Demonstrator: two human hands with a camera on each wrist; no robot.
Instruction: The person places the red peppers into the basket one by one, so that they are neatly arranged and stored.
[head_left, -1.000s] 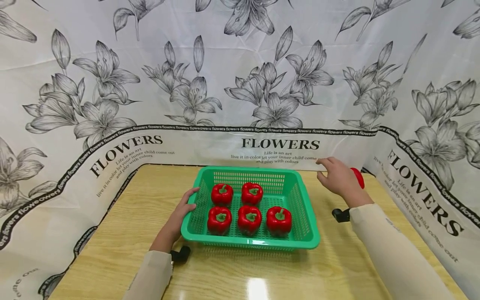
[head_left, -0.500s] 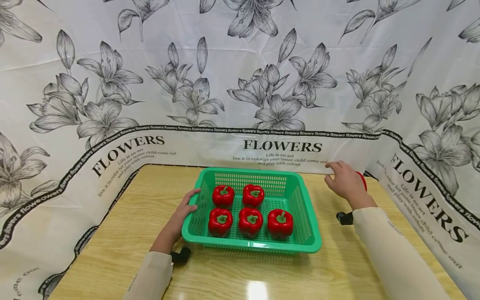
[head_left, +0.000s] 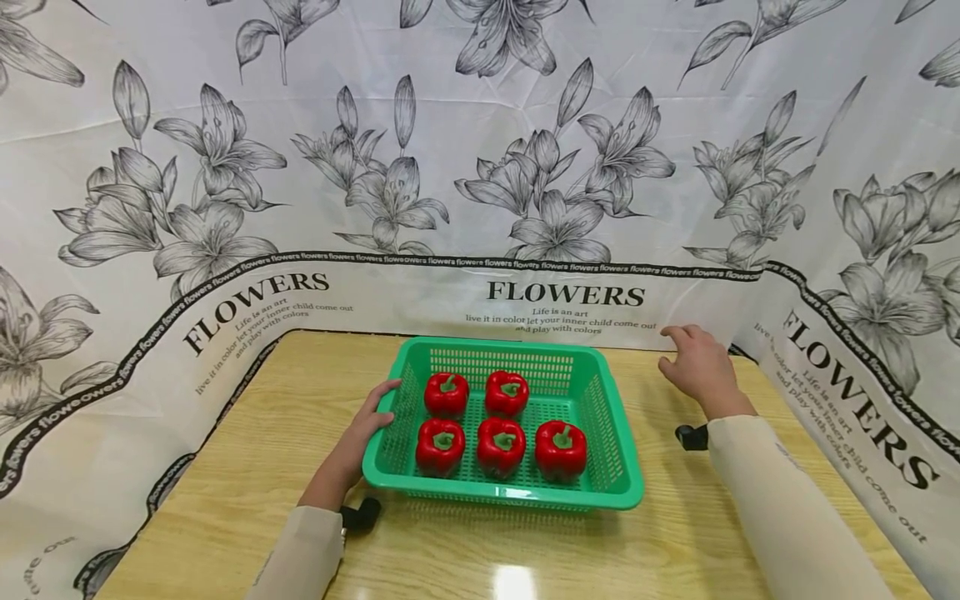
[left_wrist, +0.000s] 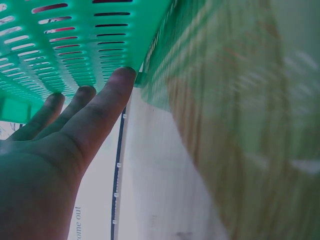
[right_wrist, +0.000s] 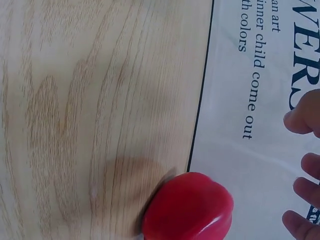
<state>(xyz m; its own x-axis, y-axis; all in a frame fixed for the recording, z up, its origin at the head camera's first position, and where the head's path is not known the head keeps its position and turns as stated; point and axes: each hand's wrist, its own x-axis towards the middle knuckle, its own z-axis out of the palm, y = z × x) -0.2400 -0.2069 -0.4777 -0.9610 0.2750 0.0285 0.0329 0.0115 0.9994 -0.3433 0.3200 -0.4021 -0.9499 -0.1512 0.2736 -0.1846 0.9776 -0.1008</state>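
Observation:
A green plastic basket [head_left: 517, 497] with slotted walls holds several red bell peppers [head_left: 501, 446] with green stems. My left hand [head_left: 360, 433] is at the basket's left side. In the left wrist view its straight fingers [left_wrist: 95, 120] rest against the slotted outer wall. My right hand [head_left: 701, 371] hovers to the right of the basket, its fingers apart and lightly bent, nothing held. Another red bell pepper [right_wrist: 190, 210] lies on the table near its back edge, clear of the right fingertips in the right wrist view. In the head view the right hand hides that pepper.
The light wood table [head_left: 450, 554] ends at a white curtain [head_left: 420, 304] with flower drawings, which wraps the back and both sides. A black wrist device [head_left: 692, 437] sits under the right wrist, and another black device [head_left: 362, 515] under the left.
My right hand has moved right, over the loose pepper, which has gone out of sight in the head view. The left hand stays at the basket. The view has shifted slightly.

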